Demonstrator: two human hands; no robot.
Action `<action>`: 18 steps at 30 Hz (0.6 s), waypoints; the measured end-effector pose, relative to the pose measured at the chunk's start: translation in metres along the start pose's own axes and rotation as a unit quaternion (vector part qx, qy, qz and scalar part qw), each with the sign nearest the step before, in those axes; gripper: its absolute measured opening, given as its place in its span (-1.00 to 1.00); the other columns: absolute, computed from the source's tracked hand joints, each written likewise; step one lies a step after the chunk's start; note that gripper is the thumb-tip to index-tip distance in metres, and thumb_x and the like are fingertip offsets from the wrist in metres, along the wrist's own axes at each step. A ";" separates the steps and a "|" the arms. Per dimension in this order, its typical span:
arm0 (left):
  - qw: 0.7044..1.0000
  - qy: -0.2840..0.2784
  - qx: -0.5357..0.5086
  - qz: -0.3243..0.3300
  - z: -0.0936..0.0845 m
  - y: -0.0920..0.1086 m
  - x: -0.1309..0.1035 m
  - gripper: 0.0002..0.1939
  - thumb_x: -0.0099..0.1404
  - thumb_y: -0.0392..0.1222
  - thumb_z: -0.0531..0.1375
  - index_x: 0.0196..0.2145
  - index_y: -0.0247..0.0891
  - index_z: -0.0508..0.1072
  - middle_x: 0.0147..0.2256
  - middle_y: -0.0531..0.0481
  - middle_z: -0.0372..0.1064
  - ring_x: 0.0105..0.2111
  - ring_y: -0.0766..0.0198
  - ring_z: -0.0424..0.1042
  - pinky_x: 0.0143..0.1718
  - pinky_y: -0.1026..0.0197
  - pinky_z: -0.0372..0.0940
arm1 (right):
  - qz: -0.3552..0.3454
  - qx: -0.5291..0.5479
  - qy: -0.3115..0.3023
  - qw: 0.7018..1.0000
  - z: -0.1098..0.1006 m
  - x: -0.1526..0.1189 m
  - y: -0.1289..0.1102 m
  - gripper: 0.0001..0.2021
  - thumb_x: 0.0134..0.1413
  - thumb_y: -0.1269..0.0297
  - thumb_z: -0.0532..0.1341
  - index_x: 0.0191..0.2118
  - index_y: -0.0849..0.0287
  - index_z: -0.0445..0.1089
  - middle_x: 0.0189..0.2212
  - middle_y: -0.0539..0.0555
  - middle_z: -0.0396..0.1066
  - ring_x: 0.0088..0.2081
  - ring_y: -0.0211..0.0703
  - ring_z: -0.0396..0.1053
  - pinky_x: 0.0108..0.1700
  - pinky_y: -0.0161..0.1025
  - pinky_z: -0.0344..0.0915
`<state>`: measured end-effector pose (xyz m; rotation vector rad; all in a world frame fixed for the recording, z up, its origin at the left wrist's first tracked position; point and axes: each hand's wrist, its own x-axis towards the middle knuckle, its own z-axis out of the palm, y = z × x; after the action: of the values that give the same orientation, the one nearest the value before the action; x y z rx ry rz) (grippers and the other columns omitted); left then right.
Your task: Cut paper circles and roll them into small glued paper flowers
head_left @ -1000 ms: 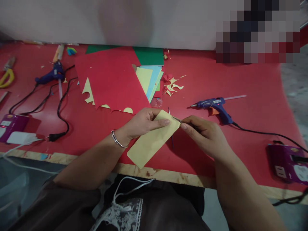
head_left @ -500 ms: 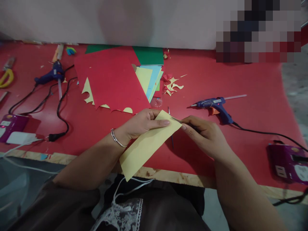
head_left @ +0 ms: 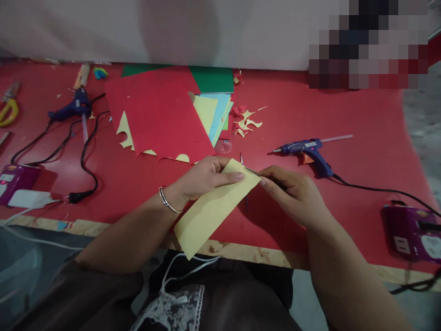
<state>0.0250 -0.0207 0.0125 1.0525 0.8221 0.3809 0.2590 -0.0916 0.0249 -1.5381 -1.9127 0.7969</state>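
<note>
Between the thumb and fingers of my left hand (head_left: pixel 213 174) is a strip of yellow paper (head_left: pixel 210 214), tilted with its lower end hanging over the table edge. My right hand (head_left: pixel 292 191) is closed around scissors (head_left: pixel 253 171). Only their thin metal blades show, at the paper's upper right corner; the handles are hidden in my fingers. Behind the paper, a slim dark tool (head_left: pixel 246 204) lies on the table, partly covered, its kind unclear.
On the red table (head_left: pixel 365 110) lie red paper (head_left: pixel 161 115), coloured sheets (head_left: pixel 220 110) and yellow scraps (head_left: pixel 246 122). A blue glue gun (head_left: pixel 306 151) rests at right, another glue gun (head_left: pixel 77 105) at left. Purple power boxes (head_left: pixel 413 232) and cords flank both sides. Yellow-handled scissors (head_left: pixel 10 110) lie far left.
The lower end of the yellow paper has swung slightly to the right. Both hands keep nearly the same place and grip.
</note>
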 end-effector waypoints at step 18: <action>1.000 -0.022 -0.015 -0.008 0.004 0.000 0.001 -0.54 0.17 0.10 0.52 -0.16 -0.34 0.66 -0.37 -0.01 0.56 -0.48 0.37 0.46 -0.45 0.33 0.33 | -0.001 0.002 -0.008 1.000 0.002 0.000 0.002 -0.73 0.43 0.06 0.18 -0.20 0.11 0.51 -0.43 0.01 0.53 -0.43 -0.19 0.42 -0.37 -0.28 0.27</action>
<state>0.0282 -0.0226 0.0128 1.0233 0.7832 0.3548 0.2592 -0.0915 0.0223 -1.5322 -1.9225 0.8124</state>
